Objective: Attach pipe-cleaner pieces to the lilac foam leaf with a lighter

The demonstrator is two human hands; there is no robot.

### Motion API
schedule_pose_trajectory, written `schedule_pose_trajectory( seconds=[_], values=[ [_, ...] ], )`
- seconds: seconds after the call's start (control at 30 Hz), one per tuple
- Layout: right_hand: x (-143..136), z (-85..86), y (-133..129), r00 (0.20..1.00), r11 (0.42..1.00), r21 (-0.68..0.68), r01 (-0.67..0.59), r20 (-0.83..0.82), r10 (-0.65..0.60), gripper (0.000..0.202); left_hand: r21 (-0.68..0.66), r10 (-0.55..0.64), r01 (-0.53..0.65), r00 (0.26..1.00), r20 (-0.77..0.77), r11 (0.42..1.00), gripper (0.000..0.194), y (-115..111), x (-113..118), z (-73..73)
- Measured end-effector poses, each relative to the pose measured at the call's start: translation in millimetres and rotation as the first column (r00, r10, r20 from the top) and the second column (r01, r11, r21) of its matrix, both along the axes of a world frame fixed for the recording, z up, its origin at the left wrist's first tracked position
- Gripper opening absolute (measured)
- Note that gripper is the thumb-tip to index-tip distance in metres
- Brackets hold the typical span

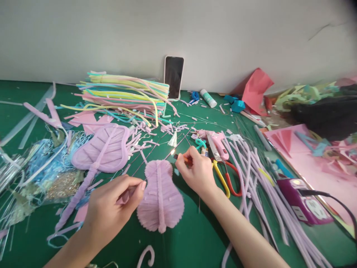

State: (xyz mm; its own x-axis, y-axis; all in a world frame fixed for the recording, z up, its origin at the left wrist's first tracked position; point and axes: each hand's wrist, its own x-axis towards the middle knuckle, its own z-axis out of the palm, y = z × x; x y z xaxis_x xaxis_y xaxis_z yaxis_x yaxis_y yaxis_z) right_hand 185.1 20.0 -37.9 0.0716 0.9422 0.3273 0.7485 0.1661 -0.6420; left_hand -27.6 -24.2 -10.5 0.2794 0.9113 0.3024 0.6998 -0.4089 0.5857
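A lilac pipe-cleaner fan (pixel 159 193) with a waisted shape and a raised middle rib is in front of me. My left hand (pixel 111 208) is closed, thumb and forefinger pinching at its left edge. In my closed right hand (pixel 195 169) is a lighter (pixel 178 158), its dark end pointing left; a small bright flame glows beside it, just above the fan's top right. Left of the fan lies a second lilac fan (pixel 104 149) with a wrapped handle. Close to my right hand are a pink glue gun (pixel 221 146) and scissors (pixel 221 178) with red and yellow handles.
A bundle of coloured pipe cleaners (pixel 125 95) lies at the back, beside an upright phone (pixel 174 77). Loose lilac pipe cleaners (pixel 264 193) spread at right, near a purple power socket (pixel 304 203). Blue tassels (pixel 41 160) are heaped at left. A glue stick (pixel 208 98) lies near the wall.
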Motion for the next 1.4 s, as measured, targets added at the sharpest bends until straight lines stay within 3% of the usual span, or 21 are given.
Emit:
schedule_pose_trajectory(
  seconds=[0.4,0.7,1.03,1.4],
  values=[
    [-1.2,0.7,0.1,0.999,1.000,-0.002,-0.029,0.030,0.030,0.021,0.008,-0.004,0.004,1.000,-0.021,1.000,0.013,-0.4,0.1,0.5],
    [8.0,-2.2,7.7,0.997,0.999,0.029,0.035,0.060,-0.037,0.023,0.078,-0.023,0.022,1.000,0.012,0.997,0.012,0.4,-1.3,-1.4],
    [17.9,-6.7,16.2,0.975,0.989,0.003,0.147,0.169,-0.145,0.023,0.054,-0.023,0.023,1.000,-0.001,0.998,0.014,-1.9,-1.8,-0.2],
    [15.6,-5.8,15.7,0.982,0.992,0.023,0.120,0.144,-0.122,0.022,0.066,-0.030,0.029,0.999,0.011,0.997,0.014,-1.7,-0.9,0.1]
  ],
)
